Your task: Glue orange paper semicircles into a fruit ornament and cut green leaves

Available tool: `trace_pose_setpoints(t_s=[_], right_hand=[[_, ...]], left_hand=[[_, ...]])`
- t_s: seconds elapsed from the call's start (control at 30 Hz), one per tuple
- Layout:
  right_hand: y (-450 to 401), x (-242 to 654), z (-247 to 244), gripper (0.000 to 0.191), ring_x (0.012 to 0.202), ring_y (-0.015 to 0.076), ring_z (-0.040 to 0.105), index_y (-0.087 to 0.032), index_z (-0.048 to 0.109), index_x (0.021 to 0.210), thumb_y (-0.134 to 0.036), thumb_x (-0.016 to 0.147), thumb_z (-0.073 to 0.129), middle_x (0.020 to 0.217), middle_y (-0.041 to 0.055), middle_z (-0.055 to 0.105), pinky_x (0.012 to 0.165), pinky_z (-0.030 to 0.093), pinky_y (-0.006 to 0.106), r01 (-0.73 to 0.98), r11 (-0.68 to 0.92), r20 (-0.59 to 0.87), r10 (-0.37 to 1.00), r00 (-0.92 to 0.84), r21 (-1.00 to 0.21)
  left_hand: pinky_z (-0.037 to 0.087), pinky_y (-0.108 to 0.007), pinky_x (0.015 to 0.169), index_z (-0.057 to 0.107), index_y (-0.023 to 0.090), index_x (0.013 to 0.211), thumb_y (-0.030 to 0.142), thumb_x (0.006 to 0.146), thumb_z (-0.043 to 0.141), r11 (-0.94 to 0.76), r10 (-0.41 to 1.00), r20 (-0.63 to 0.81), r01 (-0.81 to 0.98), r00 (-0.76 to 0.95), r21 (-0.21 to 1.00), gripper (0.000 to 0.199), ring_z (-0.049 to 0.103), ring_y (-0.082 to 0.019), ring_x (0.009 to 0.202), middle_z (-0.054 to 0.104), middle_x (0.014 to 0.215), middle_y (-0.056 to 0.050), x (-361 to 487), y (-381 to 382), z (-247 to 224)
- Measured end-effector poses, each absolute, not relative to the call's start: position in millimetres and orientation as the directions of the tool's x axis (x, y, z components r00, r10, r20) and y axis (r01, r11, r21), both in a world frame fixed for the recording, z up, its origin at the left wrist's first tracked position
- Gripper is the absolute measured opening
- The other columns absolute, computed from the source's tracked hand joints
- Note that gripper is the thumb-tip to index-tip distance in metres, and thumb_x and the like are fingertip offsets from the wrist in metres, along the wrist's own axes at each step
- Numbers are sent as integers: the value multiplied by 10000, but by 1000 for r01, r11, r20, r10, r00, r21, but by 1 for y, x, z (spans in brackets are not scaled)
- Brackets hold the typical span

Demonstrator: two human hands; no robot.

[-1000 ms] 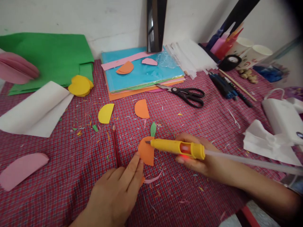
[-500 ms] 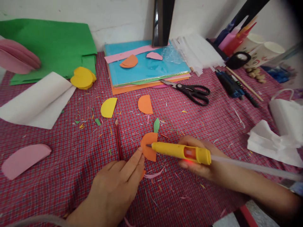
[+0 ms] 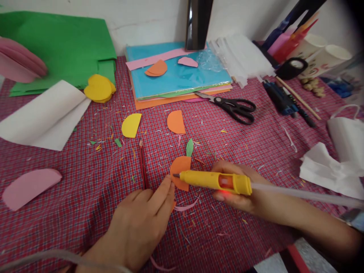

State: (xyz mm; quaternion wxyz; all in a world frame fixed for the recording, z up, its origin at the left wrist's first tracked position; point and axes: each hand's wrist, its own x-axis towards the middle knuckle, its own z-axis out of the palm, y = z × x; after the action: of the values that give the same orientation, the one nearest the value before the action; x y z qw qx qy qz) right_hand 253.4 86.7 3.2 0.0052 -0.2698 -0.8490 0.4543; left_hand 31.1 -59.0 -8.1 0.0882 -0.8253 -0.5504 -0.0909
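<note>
My right hand [image 3: 234,182] is wrapped round a yellow hot glue gun [image 3: 210,179], with a red light glowing on its underside and a clear glue stick [image 3: 301,195] coming out of its back. The gun's dark tip is at the left part of an orange half-round paper piece [image 3: 183,163] on the cloth. My left hand [image 3: 145,218] lies with fingers stretched out, fingertips against that piece's lower left edge. A small green paper leaf [image 3: 189,147] touches its top. Part of another orange piece [image 3: 173,206] shows beside my left fingers. A dark red pencil [image 3: 142,163] lies left of them.
Behind are a yellow half-round [image 3: 131,125], another orange half-round [image 3: 176,122], black-handled scissors [image 3: 236,108] and a blue paper pack [image 3: 170,81]. Green sheets [image 3: 71,45], white paper [image 3: 45,117] and a pink piece [image 3: 31,187] lie left. Pens [image 3: 280,99] and tissue [image 3: 327,167] lie right.
The glue gun's tip has shifted slightly left along the orange piece, toward my left fingertips. My left hand keeps its place on the paper, and the whole view has tilted a little.
</note>
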Motion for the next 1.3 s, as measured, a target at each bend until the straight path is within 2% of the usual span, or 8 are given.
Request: trace_pose_setpoints(t_s=[0.17, 0.37, 0.7, 0.97, 1.2, 1.3], right_hand=[[87, 258, 7, 243, 665, 139, 596, -198, 560, 944, -435, 896, 578, 822, 18, 632, 558, 425, 252, 434, 459, -232, 432, -871, -775], [87, 273, 11, 254, 622, 140, 586, -200, 565, 901, -454, 893, 569, 783, 18, 624, 537, 440, 261, 469, 423, -275, 443, -853, -775], [90, 274, -1, 321, 667, 170, 612, -195, 557, 954, -510, 897, 544, 823, 49, 651, 585, 491, 285, 511, 446, -144, 633, -761, -735], [88, 280, 10, 295, 651, 152, 590, -204, 562, 888, -498, 882, 581, 785, 31, 626, 559, 453, 263, 471, 456, -233, 486, -843, -755], [94, 270, 1, 274, 629, 153, 574, -211, 547, 898, -484, 890, 552, 762, 18, 611, 567, 459, 277, 493, 417, -162, 616, -771, -764], [92, 269, 2, 283, 633, 155, 571, -205, 547, 915, -487, 895, 544, 765, 19, 610, 570, 454, 283, 496, 435, -189, 578, -794, -752]], left_hand=[[498, -263, 530, 691, 123, 1040, 35, 904, 315, -380, 897, 224, 924, 381, -48, 410, 627, -129, 621, 726, 1099, -98, 29, -60, -8], [492, -287, 524, 690, 117, 1039, 17, 884, 303, -388, 902, 194, 921, 386, -31, 428, 621, -144, 622, 719, 1114, -106, 29, -61, -7], [487, -299, 518, 693, 119, 997, 7, 889, 283, -405, 888, 230, 914, 399, -22, 438, 620, -147, 603, 729, 1075, -104, 27, -60, -9], [502, -291, 527, 695, 137, 1012, 22, 888, 293, -392, 898, 219, 920, 381, 6, 435, 631, -146, 619, 724, 1094, -97, 26, -61, -11], [513, -287, 500, 704, 131, 968, 25, 897, 257, -406, 882, 240, 913, 406, -52, 465, 629, -142, 572, 745, 1032, -98, 26, -58, -8], [520, -292, 508, 700, 130, 969, 34, 905, 264, -401, 884, 240, 915, 401, -48, 451, 640, -147, 588, 742, 1043, -97, 27, -59, -9]])
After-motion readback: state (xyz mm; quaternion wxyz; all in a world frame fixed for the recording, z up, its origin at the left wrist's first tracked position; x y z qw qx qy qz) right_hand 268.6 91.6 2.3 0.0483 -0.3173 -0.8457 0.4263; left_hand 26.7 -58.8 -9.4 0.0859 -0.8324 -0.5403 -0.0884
